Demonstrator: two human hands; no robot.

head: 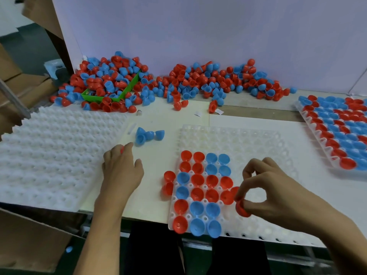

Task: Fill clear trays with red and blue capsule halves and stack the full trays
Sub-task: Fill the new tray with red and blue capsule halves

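— Hands first: what is each one doing?

— Right hand [264, 187] pinches a red half [241, 208] between thumb and forefinger, just over the near tray [258, 139], beside the last filled cell in its row. Left hand [121, 167] lies palm down on the table [155, 120], fingers loose and apart, holding nothing that I can see.

— How full is the tray?

— Only its near left corner, red and blue mixed, so I judge it early yet. Two red halves [168, 182] sit on the table, touching the tray's left edge.

— How will a half handle?

— Thin moulded plastic by the look: light, stiff, smooth enough to slip. I would take it at the rim, as the right hand does, and drop it dome down into a cell. The tray looks flimsy; when full, lift it by two edges or it may sag and spill.

— Farther out?

— Beyond the left hand, a few blue halves [148, 134] lie loose. Left of them is a stack of empty trays [49, 151]; at far right a full tray [335, 132]. Against the back wall lies the heap [178, 82], partly burying a green bin [111, 96].
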